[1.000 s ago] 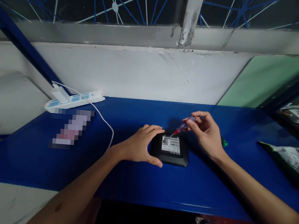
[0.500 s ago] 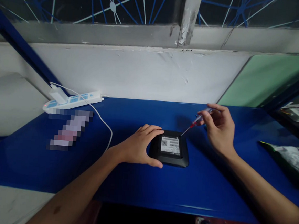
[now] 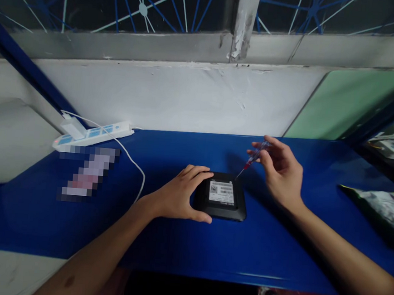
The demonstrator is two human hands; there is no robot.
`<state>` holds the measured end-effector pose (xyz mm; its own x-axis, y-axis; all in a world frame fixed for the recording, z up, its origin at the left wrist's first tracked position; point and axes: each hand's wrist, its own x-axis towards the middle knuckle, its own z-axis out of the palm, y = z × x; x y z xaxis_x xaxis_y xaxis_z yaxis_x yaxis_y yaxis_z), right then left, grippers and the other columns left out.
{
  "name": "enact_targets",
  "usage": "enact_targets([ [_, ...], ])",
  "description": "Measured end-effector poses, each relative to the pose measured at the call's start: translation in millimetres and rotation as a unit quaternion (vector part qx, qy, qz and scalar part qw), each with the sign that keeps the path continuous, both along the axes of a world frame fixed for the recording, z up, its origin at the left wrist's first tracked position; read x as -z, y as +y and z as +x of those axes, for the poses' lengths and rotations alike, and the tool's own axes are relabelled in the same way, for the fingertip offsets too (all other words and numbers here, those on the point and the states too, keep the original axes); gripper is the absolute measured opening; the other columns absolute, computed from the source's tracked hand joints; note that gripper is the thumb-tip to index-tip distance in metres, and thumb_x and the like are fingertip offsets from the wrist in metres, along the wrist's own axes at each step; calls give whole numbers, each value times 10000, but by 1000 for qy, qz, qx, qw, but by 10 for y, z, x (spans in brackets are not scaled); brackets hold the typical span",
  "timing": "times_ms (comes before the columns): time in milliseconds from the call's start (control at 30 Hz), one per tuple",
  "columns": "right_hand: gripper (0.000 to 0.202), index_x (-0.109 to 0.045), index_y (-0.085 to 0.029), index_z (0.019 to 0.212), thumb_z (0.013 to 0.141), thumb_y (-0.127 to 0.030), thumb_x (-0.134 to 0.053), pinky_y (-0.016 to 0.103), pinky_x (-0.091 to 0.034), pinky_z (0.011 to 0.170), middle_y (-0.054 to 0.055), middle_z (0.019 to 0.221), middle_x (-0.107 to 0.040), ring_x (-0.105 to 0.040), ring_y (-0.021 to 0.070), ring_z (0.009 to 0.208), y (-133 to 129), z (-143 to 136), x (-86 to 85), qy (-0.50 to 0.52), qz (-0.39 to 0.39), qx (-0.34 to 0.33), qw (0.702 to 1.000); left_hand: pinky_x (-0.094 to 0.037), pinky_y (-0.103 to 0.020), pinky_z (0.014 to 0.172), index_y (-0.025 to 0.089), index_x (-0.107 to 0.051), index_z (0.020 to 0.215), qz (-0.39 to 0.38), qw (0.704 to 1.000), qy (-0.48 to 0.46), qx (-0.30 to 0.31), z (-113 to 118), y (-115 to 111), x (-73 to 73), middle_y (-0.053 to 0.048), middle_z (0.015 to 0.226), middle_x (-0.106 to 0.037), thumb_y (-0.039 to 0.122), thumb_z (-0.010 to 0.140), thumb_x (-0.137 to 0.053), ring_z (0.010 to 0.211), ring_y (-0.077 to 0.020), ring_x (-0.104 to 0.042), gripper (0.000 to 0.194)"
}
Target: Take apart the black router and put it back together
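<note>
A black, box-shaped electronic device (image 3: 239,211) lies flat on the blue table, a white label (image 3: 221,192) with a QR code and barcodes facing up. My left hand (image 3: 183,193) grips its left side, fingers at the far edge and thumb at the near edge. In my right hand (image 3: 282,170) is a screwdriver (image 3: 255,156) with a clear handle and a red collar, held between thumb and fingers. Its thin shaft slants down to the left, and the tip meets the device near its far right corner. Whether a screw sits under the tip is too small to tell.
On the left stands a white power strip (image 3: 95,135) with a plugged-in adapter (image 3: 74,128); a white cable (image 3: 136,163) runs toward my left forearm. A pixelated item (image 3: 91,173) lies below it. A shiny packet (image 3: 379,214) rests at the right. A white wall (image 3: 177,96) borders the table's back.
The whole view has shifted slightly. My right fingers have changed their hold on the screwdriver handle, while its tip stays at the same corner. My left hand keeps its grip on the device.
</note>
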<state>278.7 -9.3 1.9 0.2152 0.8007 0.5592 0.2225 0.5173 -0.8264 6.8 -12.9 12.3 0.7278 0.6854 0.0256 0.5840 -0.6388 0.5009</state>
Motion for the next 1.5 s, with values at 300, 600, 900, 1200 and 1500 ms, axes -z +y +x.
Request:
enact_targets([
  [300, 268, -619, -298, 1214, 955, -361, -590, 368, -641, 769, 34, 1040, -690, -744, 184, 855, 6, 10, -32, 3, -7, 9, 1000, -314, -623, 1162, 250, -359, 1490, -12, 1000, 3, 0, -5, 4, 15, -132, 1567, -354, 714, 643, -782, 1432, -411, -303, 1055],
  [600, 297, -674, -273, 1167, 884, -360, -697, 375, -629, 776, 9, 875, -678, -696, 168, 771, 12, 24, -61, -13, 12, 49, 999, -332, -616, 1151, 264, -367, 1480, -5, 1000, -3, 3, -5, 17, 34, -130, 1545, -376, 718, 637, -783, 1415, -403, -328, 1044],
  [900, 355, -572, -331, 1330, 980, -386, -546, 375, -643, 776, 45, 1168, -686, -744, 190, 898, -10, 5, -9, 5, -21, -8, 1000, -317, -608, 1166, 242, -393, 1468, -8, 1000, 4, -4, 16, 5, -14, -142, 1533, -397, 719, 628, -790, 1415, -397, -335, 1045],
  [1200, 378, -569, -332, 1359, 982, -335, -548, 408, -655, 840, 49, 1258, -686, -754, 207, 961, -25, 18, 2, 12, -10, -4, 1000, -332, -605, 1157, 235, -379, 1483, -14, 1000, 4, -3, 1, 16, 22, -143, 1544, -380, 715, 624, -790, 1418, -394, -326, 1067],
  [1500, 277, -649, -286, 1145, 877, -323, -711, 336, -637, 743, -1, 876, -665, -706, 159, 763, 0, 18, -35, -30, 33, 55, 998, -337, -602, 1156, 239, -373, 1488, -17, 1000, 2, -2, 3, 16, 13, -141, 1542, -382, 709, 619, -790, 1416, -394, -327, 1072],
])
